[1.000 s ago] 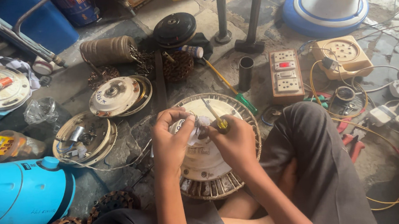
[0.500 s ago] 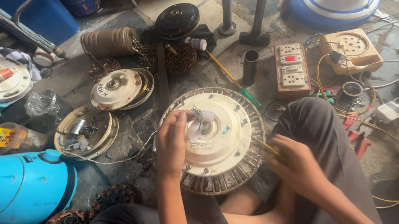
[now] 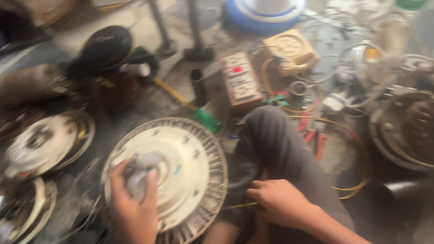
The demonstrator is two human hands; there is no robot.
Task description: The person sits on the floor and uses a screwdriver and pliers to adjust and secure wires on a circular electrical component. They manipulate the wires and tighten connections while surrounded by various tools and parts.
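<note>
Two hands: left hand (image 3: 135,200) cups hub of round fan motor housing (image 3: 180,179); right hand (image 3: 279,201) closed, contents unclear, blurry.

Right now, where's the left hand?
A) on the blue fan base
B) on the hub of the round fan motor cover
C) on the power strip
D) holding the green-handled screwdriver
B: the left hand is wrapped over the hub at the middle of the cream motor cover, while the power strip, screwdriver and blue fan base lie untouched farther off.
</note>
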